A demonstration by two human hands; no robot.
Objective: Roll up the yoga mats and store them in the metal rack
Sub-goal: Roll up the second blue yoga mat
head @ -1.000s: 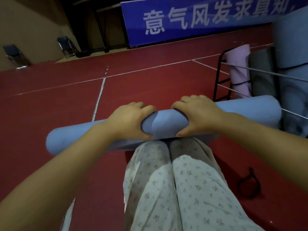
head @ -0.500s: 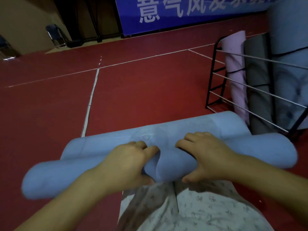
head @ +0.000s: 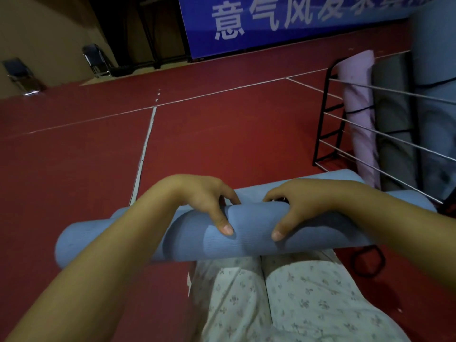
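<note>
The blue yoga mat [head: 246,233] lies rolled across my knees, its long axis running left to right, the right end toward the metal rack [head: 328,114]. My left hand [head: 199,196] and right hand [head: 303,203] both clamp its middle, thumbs on the near face, fingers curled over the far side. It looks soft, light and springy, likely to unroll, so I'd keep hold near the centre, over the loose edge.
</note>
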